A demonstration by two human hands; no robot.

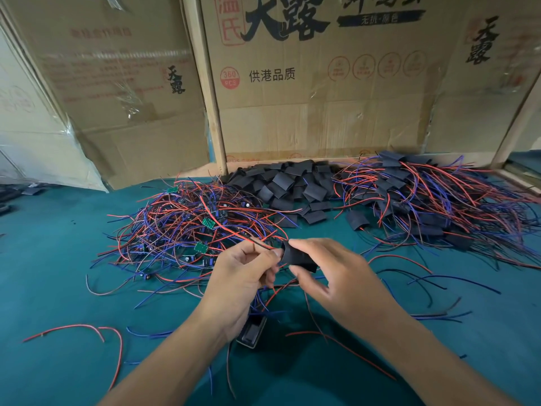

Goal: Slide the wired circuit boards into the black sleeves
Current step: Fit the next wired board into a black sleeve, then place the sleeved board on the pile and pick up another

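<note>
Black, the sleeve (pixel 298 257) sits pinched in the right hand (pixel 330 276) grip above the teal surface (pixel 58 288), its long axis running left-right and open mouth facing the left hand (pixel 243 276), whose curled fingers pinch the wired board, itself hidden, just beside that mouth.

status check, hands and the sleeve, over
Right hand pinching a black sleeve at its open end. Left hand gripping wires at the sleeve mouth; board itself hidden. Nothing blocking; loose wires piled behind.
</note>
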